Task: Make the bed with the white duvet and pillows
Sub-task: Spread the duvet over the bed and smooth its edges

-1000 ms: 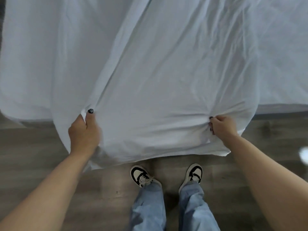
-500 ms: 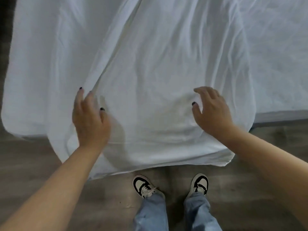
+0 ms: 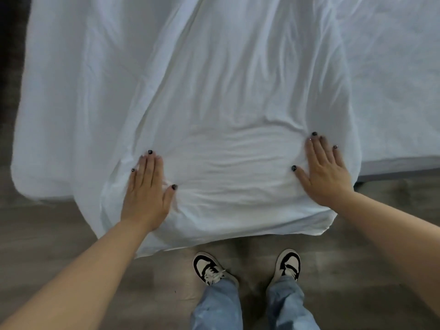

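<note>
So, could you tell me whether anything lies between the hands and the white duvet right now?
Nothing visible does: the left hand and right hand both rest flat, fingers straight, directly on the white duvet.

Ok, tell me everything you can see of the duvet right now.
The duvet is white, thin-looking cloth, creased in long folds running away from the person. It lies as a band down the middle of the bed, its near end hanging over the foot edge above the floor. The left hand and right hand both press flat on it near that end, fingers straight, with cross wrinkles between them.
</note>
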A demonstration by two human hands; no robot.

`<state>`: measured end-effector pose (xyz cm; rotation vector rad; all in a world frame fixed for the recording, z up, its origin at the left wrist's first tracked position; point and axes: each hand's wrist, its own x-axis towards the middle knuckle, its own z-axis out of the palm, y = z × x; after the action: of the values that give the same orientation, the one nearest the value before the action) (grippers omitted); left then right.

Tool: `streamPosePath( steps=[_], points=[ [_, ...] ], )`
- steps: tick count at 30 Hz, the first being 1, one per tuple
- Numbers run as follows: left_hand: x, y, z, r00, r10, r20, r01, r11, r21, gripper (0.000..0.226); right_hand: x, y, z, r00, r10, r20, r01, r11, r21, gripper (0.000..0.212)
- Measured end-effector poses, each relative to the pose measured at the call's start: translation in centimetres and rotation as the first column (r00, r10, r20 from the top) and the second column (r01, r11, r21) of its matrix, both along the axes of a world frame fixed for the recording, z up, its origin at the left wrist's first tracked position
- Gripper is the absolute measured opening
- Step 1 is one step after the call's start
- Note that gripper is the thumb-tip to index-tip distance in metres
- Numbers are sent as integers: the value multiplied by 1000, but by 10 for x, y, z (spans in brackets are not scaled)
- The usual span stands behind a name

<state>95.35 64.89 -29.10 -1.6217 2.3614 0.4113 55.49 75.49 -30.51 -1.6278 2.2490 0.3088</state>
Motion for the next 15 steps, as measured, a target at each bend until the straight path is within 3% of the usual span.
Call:
streamPosePath(
  steps=[3, 7, 15],
  points=[
    [0, 2, 43, 988, 87, -125, -65, 983, 170, 68, 15, -6, 42, 991, -70, 114, 58, 993, 106, 76],
    [-4, -1, 121, 970, 106, -220, -40, 958, 284, 63, 49, -16, 121, 966, -56, 254, 31, 995, 98, 72],
    [-30, -29, 264, 906, 55, -420, 44, 974, 224, 58, 81, -42, 281, 938, 47, 344, -22, 997, -77, 68]
  ],
)
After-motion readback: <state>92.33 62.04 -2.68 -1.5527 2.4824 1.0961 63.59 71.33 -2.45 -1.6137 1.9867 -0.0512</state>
